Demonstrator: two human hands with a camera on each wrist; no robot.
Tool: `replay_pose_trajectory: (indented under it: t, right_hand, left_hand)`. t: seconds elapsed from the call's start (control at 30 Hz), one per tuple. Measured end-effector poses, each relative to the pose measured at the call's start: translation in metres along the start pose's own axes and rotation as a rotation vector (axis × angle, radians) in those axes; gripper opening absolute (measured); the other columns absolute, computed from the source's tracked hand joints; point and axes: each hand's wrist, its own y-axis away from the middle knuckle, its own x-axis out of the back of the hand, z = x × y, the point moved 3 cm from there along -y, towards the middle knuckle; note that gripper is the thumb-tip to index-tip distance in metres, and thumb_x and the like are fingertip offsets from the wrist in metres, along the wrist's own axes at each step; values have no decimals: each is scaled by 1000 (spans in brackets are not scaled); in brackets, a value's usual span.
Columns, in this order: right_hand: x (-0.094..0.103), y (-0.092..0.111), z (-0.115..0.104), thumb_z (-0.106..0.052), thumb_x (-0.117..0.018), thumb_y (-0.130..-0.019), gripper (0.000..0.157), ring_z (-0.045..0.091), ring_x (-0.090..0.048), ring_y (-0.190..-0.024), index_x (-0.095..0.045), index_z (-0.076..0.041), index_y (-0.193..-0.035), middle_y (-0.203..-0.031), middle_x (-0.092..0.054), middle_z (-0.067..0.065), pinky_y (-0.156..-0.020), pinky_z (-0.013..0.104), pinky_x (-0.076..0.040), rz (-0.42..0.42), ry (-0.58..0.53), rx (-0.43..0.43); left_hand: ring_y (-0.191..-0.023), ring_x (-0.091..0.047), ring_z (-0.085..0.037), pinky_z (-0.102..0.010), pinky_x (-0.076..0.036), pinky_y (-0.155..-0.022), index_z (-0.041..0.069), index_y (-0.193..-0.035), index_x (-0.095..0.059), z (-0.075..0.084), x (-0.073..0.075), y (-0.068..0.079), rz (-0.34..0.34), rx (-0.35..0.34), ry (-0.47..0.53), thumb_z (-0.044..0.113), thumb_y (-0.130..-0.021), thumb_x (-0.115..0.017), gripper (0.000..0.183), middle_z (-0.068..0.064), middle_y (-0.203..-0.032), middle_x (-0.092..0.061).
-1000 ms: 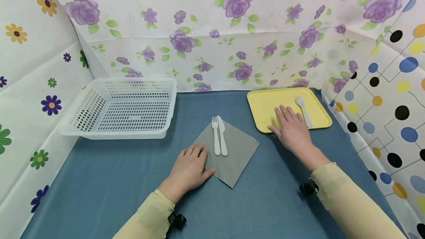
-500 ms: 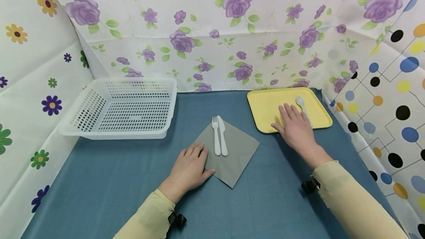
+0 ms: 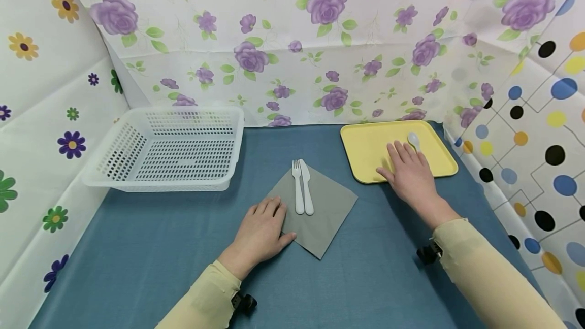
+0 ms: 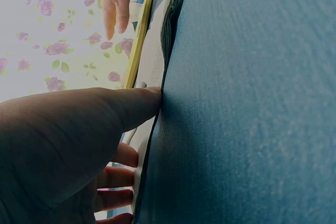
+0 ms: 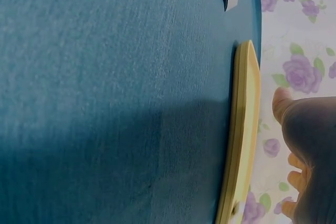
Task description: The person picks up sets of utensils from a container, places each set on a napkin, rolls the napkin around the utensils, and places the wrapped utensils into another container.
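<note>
My left hand rests with relaxed fingers on the left edge of a folded grey napkin; in the left wrist view its thumb lies at the napkin's layered edge. A white plastic fork and a white knife lie side by side on the napkin. Over the yellow tray my right hand is held with fingers spread and nothing in it. The white spoon lies on the tray, its handle hidden behind that hand. In the right wrist view the hand hangs above the tray's rim.
A white perforated plastic basket stands at the back left. A blue cloth covers the table. Patterned curtains close off the back and both sides.
My right hand has shifted slightly right over the tray, so it now covers the spoon's handle. My left hand, the napkin, fork and knife have stayed in place.
</note>
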Motion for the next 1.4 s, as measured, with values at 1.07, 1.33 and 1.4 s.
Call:
replay_pose_trajectory:
  t: [1.07,1.33,1.4]
  right_hand:
    - [-8,-9,33,-45,-56,-116,79,52,-21,-162,-28,5,-171,-175,-25,32,-127,75,-14,-72,17,-53]
    - [-8,-11,39,-45,-56,-116,79,53,-21,-162,-29,6,-171,-175,-26,33,-127,75,-16,-83,32,-76]
    - [-8,-12,40,-44,-57,-116,79,53,-22,-162,-29,7,-170,-175,-26,33,-127,75,-16,-83,35,-80]
  left_hand:
    - [-149,-50,-43,-60,-46,-117,1,-152,-62,1,4,1,-8,-2,9,49,-103,-79,71,-24,-159,-55]
    - [-150,-50,-43,-60,-46,-117,1,-152,-62,1,4,1,-11,1,11,48,-103,-79,71,-24,-159,-55]
    - [-150,-50,-43,-59,-46,-117,1,-152,-62,1,4,1,-13,2,10,48,-103,-80,70,-24,-159,-55]
